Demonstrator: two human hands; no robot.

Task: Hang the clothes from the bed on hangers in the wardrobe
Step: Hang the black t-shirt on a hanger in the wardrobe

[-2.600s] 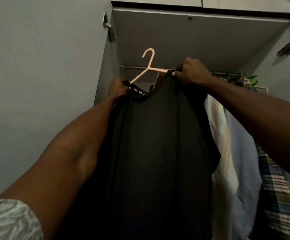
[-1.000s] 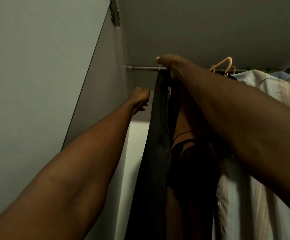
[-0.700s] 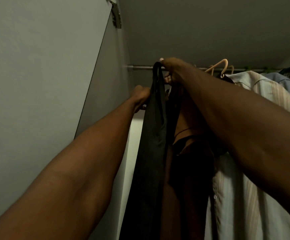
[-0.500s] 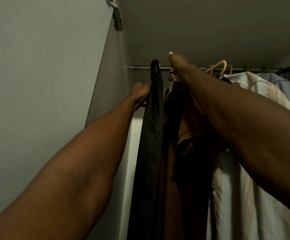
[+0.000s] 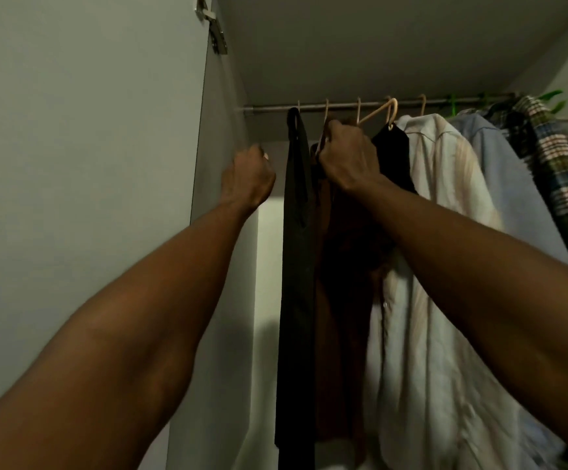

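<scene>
The dark sleeveless top [image 5: 296, 232] hangs edge-on from the wardrobe rail [image 5: 340, 106] on a pale hanger, leftmost in the row. Right beside it hangs a brown garment [image 5: 340, 300]. My right hand [image 5: 347, 161] is curled round the top of the brown garment's hanger, just under the rail. My left hand [image 5: 248, 178] is a closed fist left of the dark top, apart from it, with nothing visible in it. A tilted pink hanger [image 5: 377, 113] sits behind my right hand.
The open wardrobe door [image 5: 89, 164] stands close on the left, with its hinge [image 5: 216, 32] up high. Right of the brown garment hang a black item [image 5: 394, 157], a pale striped shirt [image 5: 445, 266], a light blue shirt [image 5: 499, 171] and a plaid shirt [image 5: 560, 184].
The dark top went onto the rail and now hangs free. My right hand came down off the rail to the neighbouring hanger. My left hand drew away to the left.
</scene>
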